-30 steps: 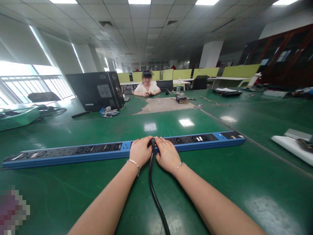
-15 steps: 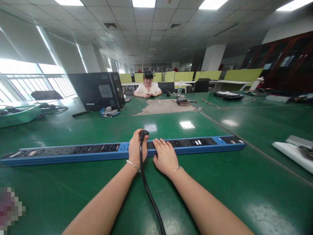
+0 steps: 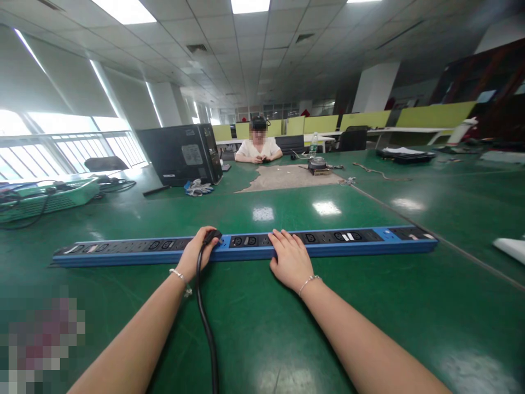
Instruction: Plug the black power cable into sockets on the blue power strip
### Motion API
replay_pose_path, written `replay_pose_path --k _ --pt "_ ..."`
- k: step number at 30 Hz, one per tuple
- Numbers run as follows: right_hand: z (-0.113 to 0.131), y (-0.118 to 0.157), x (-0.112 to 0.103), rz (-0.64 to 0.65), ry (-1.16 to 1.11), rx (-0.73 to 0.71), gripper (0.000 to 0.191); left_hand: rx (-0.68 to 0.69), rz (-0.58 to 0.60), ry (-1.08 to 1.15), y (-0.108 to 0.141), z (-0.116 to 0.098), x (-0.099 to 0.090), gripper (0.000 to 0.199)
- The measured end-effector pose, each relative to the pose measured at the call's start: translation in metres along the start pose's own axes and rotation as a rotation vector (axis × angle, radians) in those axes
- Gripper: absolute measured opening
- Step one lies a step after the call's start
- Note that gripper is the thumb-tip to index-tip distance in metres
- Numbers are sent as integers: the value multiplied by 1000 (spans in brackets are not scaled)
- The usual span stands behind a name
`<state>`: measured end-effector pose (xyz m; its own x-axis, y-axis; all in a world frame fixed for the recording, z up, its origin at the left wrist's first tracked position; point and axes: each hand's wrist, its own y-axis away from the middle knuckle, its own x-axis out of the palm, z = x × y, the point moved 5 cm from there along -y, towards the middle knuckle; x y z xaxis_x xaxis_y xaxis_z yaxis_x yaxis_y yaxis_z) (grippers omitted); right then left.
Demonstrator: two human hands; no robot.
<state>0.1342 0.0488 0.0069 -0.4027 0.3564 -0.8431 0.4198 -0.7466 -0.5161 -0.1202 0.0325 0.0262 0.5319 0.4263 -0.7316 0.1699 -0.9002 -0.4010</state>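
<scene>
our left hand (image 3: 196, 256) had moved apart from our right hand (image 3: 292, 264), and was pinching the black plug (image 3: 212, 236) beside a blue socket (image 3: 224, 242); the right one rested, slightly spread, on the power strip (image 3: 246, 254) upon the surface (image 3: 250, 328).

Power strip (image 3: 246, 254): blue housing, black socket panels alternating with blue sections; plug (image 3: 212, 236) and cable (image 3: 208, 328): black; tabletop (image 3: 369, 306): glossy green; basket (image 3: 53, 201): light green; partitions (image 3: 361, 119): yellow-green; computer case (image 3: 180, 156): black, pale label; gloves (image 3: 198, 188): grey-white and blue.
</scene>
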Motion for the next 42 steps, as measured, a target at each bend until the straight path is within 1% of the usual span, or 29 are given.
replay_pose_path --k 3,9,11,18,24,28,32,37,39,42 --pt "1 0 0 -2 12 1 58 60 2 -57 2 -5 4 33" --pt "1 0 -1 -2 34 -3 58 287 68 -190 3 -19 11 35" --pt "1 0 -1 3 35 -5 58 316 73 -229 6 -23 10 35" --pt "2 0 -2 1 27 -4 57 302 49 -355 15 -32 4 40" --pt "2 0 -1 6 27 -1 55 263 4 -434 14 -35 5 35" --pt "2 0 -1 3 29 3 55 259 -11 -444 19 -40 6 36" --pt "2 0 -1 -2 38 0 55 209 -48 -412 19 -38 7 33" --pt "1 -1 -1 -4 47 -5 55 216 -9 -343 16 -32 13 33" --pt "1 -1 -1 -1 52 -6 55 210 -48 -292 16 -32 12 32" --pt "1 -1 0 2 59 -3 55 111 -196 -157 15 -32 -1 33"
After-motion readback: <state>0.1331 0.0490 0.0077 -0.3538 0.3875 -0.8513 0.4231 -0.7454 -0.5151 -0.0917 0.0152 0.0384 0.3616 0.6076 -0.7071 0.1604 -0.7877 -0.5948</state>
